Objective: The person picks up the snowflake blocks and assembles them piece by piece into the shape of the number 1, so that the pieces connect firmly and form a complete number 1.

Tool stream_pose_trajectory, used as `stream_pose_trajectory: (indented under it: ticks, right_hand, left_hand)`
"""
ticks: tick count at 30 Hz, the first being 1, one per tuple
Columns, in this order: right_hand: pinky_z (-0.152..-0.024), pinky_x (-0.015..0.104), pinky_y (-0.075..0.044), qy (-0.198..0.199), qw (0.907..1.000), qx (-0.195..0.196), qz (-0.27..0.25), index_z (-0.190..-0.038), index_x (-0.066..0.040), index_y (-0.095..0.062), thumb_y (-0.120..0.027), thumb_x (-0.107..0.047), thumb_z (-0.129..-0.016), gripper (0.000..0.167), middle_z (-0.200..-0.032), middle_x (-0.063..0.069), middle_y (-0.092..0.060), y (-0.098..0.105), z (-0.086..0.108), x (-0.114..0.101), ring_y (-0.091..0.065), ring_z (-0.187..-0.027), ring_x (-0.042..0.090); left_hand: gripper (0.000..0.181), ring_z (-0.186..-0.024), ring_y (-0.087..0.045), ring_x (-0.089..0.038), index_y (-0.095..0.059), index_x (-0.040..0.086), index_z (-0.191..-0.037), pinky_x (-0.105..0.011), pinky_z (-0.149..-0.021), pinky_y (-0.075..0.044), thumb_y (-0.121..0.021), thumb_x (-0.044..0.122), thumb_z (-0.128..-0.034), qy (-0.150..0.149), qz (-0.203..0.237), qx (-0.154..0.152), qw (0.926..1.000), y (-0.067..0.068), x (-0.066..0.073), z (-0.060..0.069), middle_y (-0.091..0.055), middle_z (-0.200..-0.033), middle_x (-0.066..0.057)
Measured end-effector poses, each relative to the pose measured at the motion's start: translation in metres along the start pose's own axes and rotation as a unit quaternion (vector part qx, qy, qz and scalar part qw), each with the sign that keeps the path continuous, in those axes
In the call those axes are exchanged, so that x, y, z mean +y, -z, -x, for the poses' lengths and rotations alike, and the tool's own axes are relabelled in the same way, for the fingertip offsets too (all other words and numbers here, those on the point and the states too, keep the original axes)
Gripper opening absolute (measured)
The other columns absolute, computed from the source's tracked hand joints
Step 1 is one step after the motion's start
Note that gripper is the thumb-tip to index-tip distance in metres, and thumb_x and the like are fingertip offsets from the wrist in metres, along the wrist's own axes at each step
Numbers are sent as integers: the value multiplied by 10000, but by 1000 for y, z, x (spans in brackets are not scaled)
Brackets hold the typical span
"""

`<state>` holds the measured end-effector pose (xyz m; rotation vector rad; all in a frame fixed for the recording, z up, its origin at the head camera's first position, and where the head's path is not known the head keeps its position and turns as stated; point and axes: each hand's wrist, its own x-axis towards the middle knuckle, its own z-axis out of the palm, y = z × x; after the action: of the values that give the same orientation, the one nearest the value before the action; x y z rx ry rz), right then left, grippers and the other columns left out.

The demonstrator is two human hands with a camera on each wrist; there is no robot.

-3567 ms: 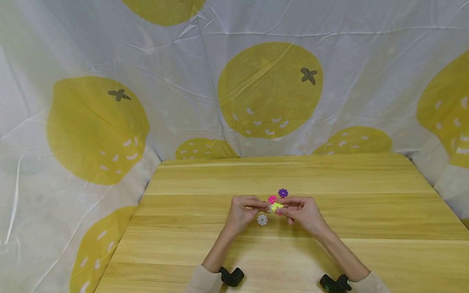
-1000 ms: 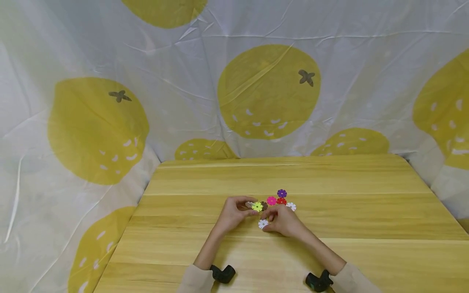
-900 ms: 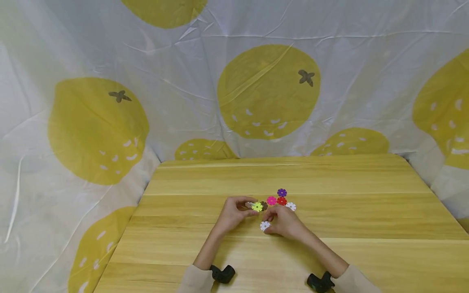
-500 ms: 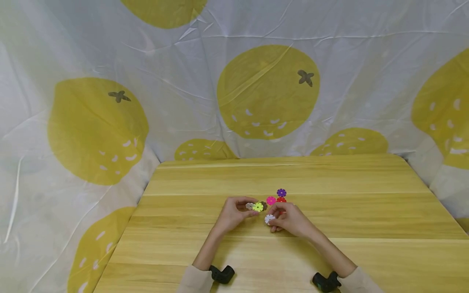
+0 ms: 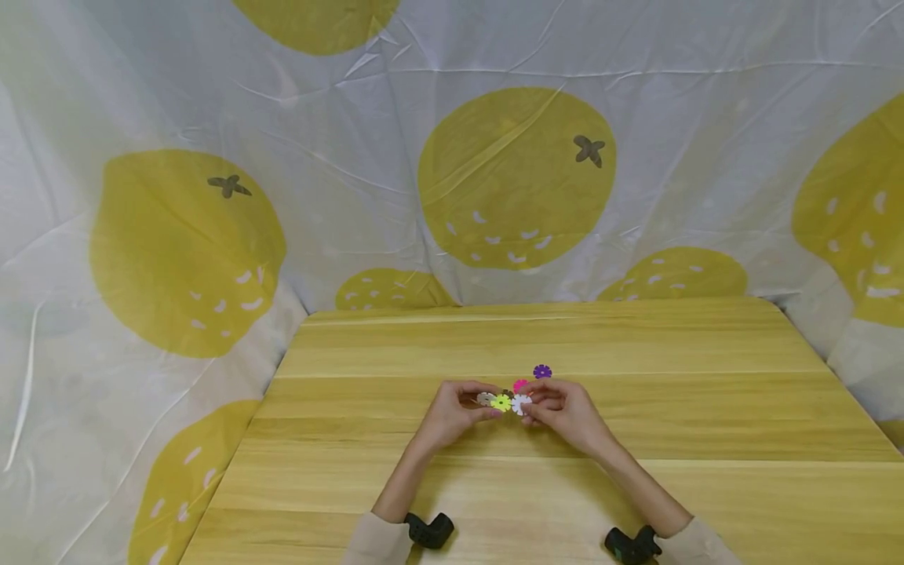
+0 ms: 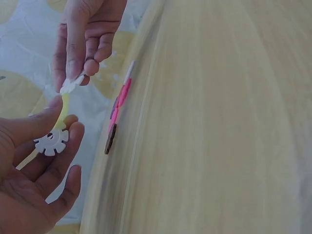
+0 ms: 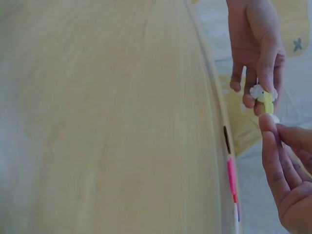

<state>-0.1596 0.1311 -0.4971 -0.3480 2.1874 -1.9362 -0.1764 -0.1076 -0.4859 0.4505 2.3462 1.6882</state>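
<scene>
My left hand point(image 5: 455, 414) pinches a yellow snowflake disc point(image 5: 501, 403) between thumb and fingers. A whitish snowflake disc point(image 6: 51, 142) is joined to the yellow one, set crosswise to it, near the palm. With thumb and fingertips my right hand point(image 5: 572, 414) pinches another white snowflake disc point(image 5: 520, 405), its edge against the free side of the yellow disc. In the left wrist view the two edges meet; whether their slots interlock cannot be told. The discs are held above the table, and the right fingers partly cover the white one.
Behind the hands, a purple disc point(image 5: 542, 371), a pink disc point(image 5: 521, 385) and a brown disc point(image 6: 110, 139) lie on the wooden table point(image 5: 353, 439). The right hand hides other discs there. A lemon-print cloth point(image 5: 339, 180) hangs beyond the far edge.
My right hand has lifted the white disc from the table in front and brought it up to the yellow disc. My left hand has stayed nearly in place over the last second.
</scene>
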Motion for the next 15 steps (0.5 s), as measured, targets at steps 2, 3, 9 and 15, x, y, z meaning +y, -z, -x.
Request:
stream_pose_trajectory:
  ticks: [2,3,9,15]
  right_hand:
    - [-750,389,-639,67,9999,95,18,-1200,115,-666,-720,16,-942,281,-982,276,-719,-1,0,0,-774,-814,356]
    - [-750,389,-639,85,9999,135,25,-1195,110,-673,-728,17,-935,282,-975,272,-714,-2,0,0,-773,-814,353]
    - [-762,393,-638,168,9994,279,121,-1164,79,-709,-769,11,-902,277,-970,246,-734,-3,1,-1,-770,-808,249]
    - [-797,408,-633,245,9996,122,-67,-1198,106,-706,-735,26,-925,286,-1055,304,-731,-1,1,1,-783,-844,201]
  left_hand:
    - [260,-825,-715,-130,-796,64,-1119,-200,-675,-542,-837,73,-862,9,95,-60,9999,0,0,0,-783,-1128,-149]
    - [262,-826,-713,-123,-795,60,-1122,-198,-678,-541,-835,69,-863,12,132,-73,9999,-1,0,0,-781,-1133,-152]
    - [246,-854,-707,-104,-799,63,-1114,-198,-682,-525,-830,74,-870,48,227,-85,9997,-1,0,0,-778,-1142,-158]
    - [244,-895,-707,-114,-797,76,-1125,-214,-706,-529,-821,101,-884,54,240,-148,9996,-1,-1,0,-776,-1161,-144]
